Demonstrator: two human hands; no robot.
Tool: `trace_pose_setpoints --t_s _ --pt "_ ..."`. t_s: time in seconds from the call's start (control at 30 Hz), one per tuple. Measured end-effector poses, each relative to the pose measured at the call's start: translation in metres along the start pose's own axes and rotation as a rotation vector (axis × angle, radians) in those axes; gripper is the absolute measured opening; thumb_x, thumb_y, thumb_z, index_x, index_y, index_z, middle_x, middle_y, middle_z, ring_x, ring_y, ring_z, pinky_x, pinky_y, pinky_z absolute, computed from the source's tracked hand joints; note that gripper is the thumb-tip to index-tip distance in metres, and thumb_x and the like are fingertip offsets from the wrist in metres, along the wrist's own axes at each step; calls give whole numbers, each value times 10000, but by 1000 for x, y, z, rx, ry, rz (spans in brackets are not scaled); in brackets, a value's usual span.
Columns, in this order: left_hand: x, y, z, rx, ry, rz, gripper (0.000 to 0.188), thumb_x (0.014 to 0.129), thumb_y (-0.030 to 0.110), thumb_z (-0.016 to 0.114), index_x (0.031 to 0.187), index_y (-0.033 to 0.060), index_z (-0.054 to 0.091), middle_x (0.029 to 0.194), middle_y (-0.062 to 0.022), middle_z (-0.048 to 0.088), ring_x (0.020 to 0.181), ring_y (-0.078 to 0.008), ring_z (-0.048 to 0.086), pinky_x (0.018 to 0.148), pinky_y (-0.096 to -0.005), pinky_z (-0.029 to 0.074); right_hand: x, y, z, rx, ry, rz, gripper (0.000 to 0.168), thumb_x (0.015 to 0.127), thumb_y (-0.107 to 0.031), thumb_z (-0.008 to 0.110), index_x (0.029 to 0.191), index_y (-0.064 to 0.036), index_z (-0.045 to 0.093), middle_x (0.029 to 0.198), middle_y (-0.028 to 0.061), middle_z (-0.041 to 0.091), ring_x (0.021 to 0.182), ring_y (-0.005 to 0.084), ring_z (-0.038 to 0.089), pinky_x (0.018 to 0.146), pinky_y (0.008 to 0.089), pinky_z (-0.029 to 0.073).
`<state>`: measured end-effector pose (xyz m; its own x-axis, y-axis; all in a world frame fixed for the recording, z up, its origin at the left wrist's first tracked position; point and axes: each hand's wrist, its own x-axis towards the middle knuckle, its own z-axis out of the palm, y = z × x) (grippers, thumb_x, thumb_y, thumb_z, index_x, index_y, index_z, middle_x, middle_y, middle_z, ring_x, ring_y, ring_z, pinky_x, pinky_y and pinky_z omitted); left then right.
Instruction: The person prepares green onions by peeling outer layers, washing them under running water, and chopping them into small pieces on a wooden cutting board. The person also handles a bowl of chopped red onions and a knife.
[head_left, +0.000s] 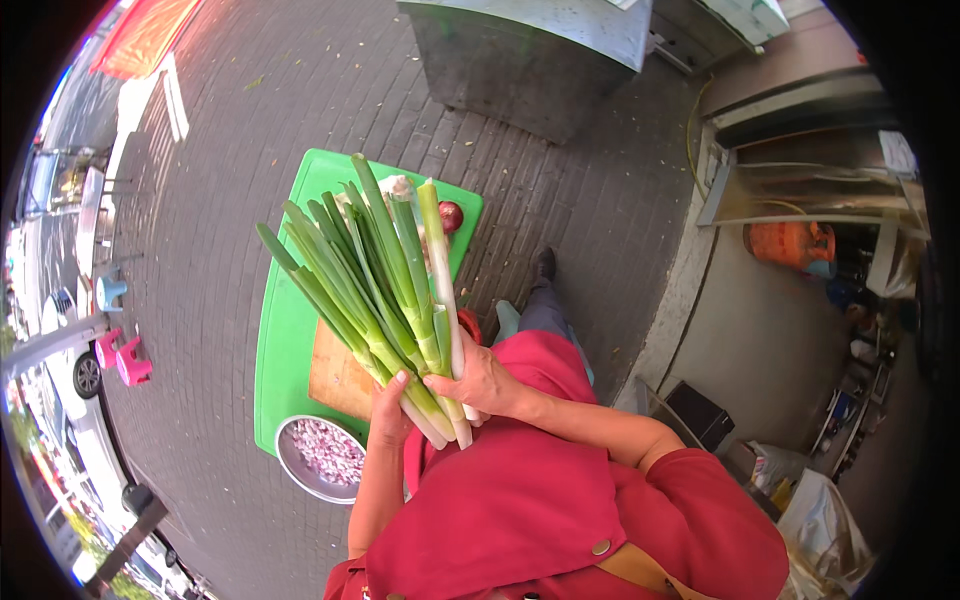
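Note:
A thick bundle of large green onions (375, 285) is held up in front of my red apron, the cut green tops pointing away from me and the white ends towards my chest. My left hand (391, 411) grips the lower stalks on the left side. Around the white stems on the right, my right hand (480, 379) is closed, with its thumb across them. Beneath the bundle is a green table (289, 360), partly hidden. On it lies a wooden cutting board (337, 375). A metal bowl (330, 491) of chopped red onion (326, 450) sits at the table's near left corner.
A whole red onion (451, 217) and some pale bulbs, perhaps garlic (396, 186), lie at the table's far side. Ahead stands a metal-topped counter (517, 82). Pink stools (133, 361) are off left; an orange gas cylinder (784, 244) is at right.

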<state>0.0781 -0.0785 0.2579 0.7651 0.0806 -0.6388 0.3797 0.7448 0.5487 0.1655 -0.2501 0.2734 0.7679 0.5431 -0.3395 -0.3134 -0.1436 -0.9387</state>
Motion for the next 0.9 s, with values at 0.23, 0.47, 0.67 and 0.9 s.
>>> trace_pose_setpoints --t_s 0.23,0.47,0.67,0.9 --pt "84 -48 157 458 -158 -235 609 925 254 673 1436 35 425 1316 -154 595 1182 -297 613 1008 -427 520 -43 31 -143 189 425 -155 702 845 -204 670 1444 -13 358 1247 201 581 1165 334 592 1015 425 472" --pt "143 -121 379 639 -531 -585 464 921 134 691 1337 24 516 1204 -95 651 1098 -189 640 948 -370 543 -130 13 -294 382 815 -31 690 843 -206 667 1421 14 360 1272 201 536 1140 308 566 984 413 473" --pt "157 -162 538 617 -842 -498 430 949 129 673 1337 30 515 1216 -97 645 1105 -188 629 979 -355 523 -157 -57 -409 567 1055 -313 692 865 -155 649 1458 15 333 1319 148 507 1178 240 520 1043 389 426" --pt "158 -243 644 794 -998 -662 481 963 198 681 1378 35 499 1282 -112 617 1143 -206 611 984 -384 520 -218 -71 -497 544 1295 -471 711 862 -199 656 1458 31 345 1372 165 479 1232 249 500 1073 403 405"
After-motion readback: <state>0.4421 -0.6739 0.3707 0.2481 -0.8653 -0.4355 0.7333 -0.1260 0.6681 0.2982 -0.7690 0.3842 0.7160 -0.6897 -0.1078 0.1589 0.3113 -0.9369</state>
